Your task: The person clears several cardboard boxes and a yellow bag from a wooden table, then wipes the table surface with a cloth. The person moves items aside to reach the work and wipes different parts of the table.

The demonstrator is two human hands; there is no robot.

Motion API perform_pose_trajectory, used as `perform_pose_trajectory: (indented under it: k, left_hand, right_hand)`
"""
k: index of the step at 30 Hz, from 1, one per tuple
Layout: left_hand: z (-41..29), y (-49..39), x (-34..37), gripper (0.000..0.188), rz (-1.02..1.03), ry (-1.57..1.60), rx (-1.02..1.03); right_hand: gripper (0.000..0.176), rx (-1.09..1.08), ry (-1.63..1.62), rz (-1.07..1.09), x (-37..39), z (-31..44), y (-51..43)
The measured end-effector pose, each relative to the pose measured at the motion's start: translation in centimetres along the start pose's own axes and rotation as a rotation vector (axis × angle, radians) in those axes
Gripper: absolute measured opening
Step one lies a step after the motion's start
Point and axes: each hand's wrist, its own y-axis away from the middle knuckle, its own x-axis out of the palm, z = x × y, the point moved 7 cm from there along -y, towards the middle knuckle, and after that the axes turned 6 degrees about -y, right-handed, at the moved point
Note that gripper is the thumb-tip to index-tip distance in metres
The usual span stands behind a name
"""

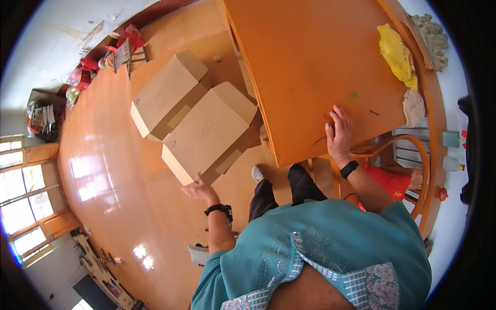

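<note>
My left hand (202, 192), with a black wristband, is at the lower corner of a brown cardboard box (209, 130). Its fingertips meet the box's end flap; whether they grip it is unclear. A second cardboard box (166, 95) lies beside the first, both with handwriting on top. My right hand (341, 133), also banded, rests with fingers spread on the corner area of an orange wooden table (302, 77). Small dark scraps (374, 112) and a green spot (353, 94) are on the tabletop near it.
A yellow plastic bag (397, 56) and a whitish cloth (413, 108) lie at the table's far right edge. A curved wooden chair (422, 155) with a red cloth (381, 182) stands at right. A small folding stool (123, 56) and red bags stand along the wall.
</note>
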Motion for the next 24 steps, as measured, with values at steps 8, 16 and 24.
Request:
perform_pose_trajectory:
  k: [8,16,24]
  left_hand:
    - [-9.7,9.7,6.8,0.046,0.855,0.035,0.535]
    - [-10.3,5.6,13.2,0.055,0.946,-0.043,0.721]
    - [-13.2,8.8,5.7,0.044,1.235,0.507,0.404]
  right_hand:
    - [0.035,-0.001,-0.034,-0.035,-0.7,0.7,-0.1]
    - [0.035,0.081,-0.008,-0.010,-0.6,0.1,0.2]
    - [0.035,0.100,-0.027,-0.026,-0.8,0.1,0.3]
